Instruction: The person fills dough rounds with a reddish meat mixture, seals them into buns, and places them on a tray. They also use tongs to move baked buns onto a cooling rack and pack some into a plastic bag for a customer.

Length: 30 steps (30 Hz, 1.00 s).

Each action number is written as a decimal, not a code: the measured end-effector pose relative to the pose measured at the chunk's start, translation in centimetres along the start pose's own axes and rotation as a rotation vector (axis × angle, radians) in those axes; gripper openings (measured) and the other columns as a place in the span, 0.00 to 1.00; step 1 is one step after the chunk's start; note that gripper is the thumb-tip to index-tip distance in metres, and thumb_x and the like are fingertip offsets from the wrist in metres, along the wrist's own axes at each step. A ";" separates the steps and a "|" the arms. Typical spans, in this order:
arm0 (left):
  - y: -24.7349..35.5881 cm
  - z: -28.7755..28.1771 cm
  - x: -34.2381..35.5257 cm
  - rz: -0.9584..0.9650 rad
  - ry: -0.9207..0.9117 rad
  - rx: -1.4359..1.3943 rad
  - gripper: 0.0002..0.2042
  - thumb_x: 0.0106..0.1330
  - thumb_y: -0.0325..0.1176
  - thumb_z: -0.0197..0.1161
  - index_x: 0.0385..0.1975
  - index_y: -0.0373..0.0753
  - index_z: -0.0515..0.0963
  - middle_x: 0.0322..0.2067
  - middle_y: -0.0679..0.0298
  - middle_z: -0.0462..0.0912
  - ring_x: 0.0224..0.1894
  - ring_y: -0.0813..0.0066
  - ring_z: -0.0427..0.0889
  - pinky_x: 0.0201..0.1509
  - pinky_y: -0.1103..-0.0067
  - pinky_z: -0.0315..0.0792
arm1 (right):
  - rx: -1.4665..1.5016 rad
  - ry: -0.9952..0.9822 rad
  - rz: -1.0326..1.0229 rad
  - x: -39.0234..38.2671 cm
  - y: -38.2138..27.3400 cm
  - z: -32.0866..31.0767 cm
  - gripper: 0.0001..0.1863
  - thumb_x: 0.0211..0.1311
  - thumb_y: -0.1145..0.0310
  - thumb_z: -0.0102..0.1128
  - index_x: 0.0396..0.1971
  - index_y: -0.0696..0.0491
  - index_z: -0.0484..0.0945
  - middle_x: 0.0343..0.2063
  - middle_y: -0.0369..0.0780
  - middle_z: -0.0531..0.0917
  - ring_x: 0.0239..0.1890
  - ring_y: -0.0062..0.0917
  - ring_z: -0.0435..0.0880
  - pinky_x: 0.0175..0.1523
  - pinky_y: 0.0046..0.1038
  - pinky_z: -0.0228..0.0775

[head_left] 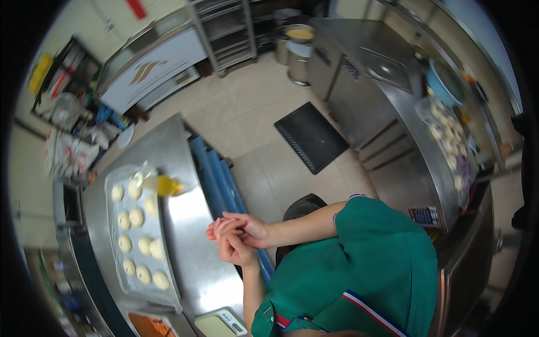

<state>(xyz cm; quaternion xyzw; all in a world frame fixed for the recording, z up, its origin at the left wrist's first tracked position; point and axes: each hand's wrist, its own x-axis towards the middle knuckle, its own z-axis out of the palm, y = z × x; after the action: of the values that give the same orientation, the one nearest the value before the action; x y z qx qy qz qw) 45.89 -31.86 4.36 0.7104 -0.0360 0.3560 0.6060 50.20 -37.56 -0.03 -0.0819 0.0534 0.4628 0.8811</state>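
Above the near edge of the steel table (185, 236), my two hands are pressed together. My right hand (255, 229) lies beneath with its fingers bent around the other hand. Across its palm curls my left hand (237, 251), fingers closed. Whatever may be between them is hidden. To their left, a tray lined with clear plastic (171, 295) carries several round white dough balls (136, 217), some marked with a small dimple. A clear squeeze bottle with yellow liquid (167, 186) lies tilted at the tray's far right corner, somewhat blurred.
A kitchen scale (220, 324) and a container of orange-brown food (150, 326) are at the table's lower end. Blue panels (210, 168) run along the table's side. A black mat (311, 137) lies on the floor. A steel counter (412, 132) with a blue basin (443, 84) stands right.
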 end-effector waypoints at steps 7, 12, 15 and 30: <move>2.9 16.4 -4.9 0.130 -0.349 0.035 0.11 0.69 0.30 0.49 0.30 0.31 0.76 0.36 0.53 0.83 0.44 0.61 0.80 0.65 0.58 0.63 | -0.008 0.448 -0.265 -16.2 -8.8 -6.0 0.15 0.69 0.61 0.45 0.38 0.52 0.80 0.38 0.36 0.84 0.43 0.21 0.81 0.49 0.26 0.72; 2.6 26.1 -6.6 0.096 -0.510 0.011 0.10 0.69 0.32 0.52 0.36 0.32 0.77 0.39 0.52 0.83 0.45 0.58 0.80 0.66 0.55 0.62 | -0.002 0.415 -0.715 -26.0 -21.1 -12.3 0.20 0.68 0.57 0.43 0.36 0.56 0.81 0.40 0.43 0.85 0.39 0.25 0.82 0.45 0.25 0.73; 0.6 31.4 -6.3 -0.003 -0.595 0.004 0.12 0.72 0.33 0.51 0.39 0.31 0.77 0.39 0.53 0.83 0.45 0.60 0.80 0.60 0.64 0.68 | -0.005 0.461 -0.998 -32.8 -31.6 -16.3 0.21 0.67 0.56 0.43 0.29 0.57 0.80 0.36 0.47 0.85 0.32 0.27 0.82 0.37 0.25 0.73; -3.6 55.2 -7.3 -0.394 -1.042 0.340 0.09 0.71 0.31 0.55 0.36 0.32 0.81 0.33 0.57 0.84 0.37 0.69 0.83 0.44 0.76 0.75 | -0.433 1.000 -1.758 -66.1 -78.7 -28.4 0.19 0.60 0.66 0.42 0.24 0.59 0.82 0.26 0.47 0.86 0.20 0.20 0.77 0.23 0.19 0.63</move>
<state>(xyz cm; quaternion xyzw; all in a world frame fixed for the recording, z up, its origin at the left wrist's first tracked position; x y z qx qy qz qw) 67.71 -82.68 -3.27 0.8726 -0.1388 -0.1592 0.4405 77.17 -140.33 -9.17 -0.4318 0.2504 -0.4314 0.7515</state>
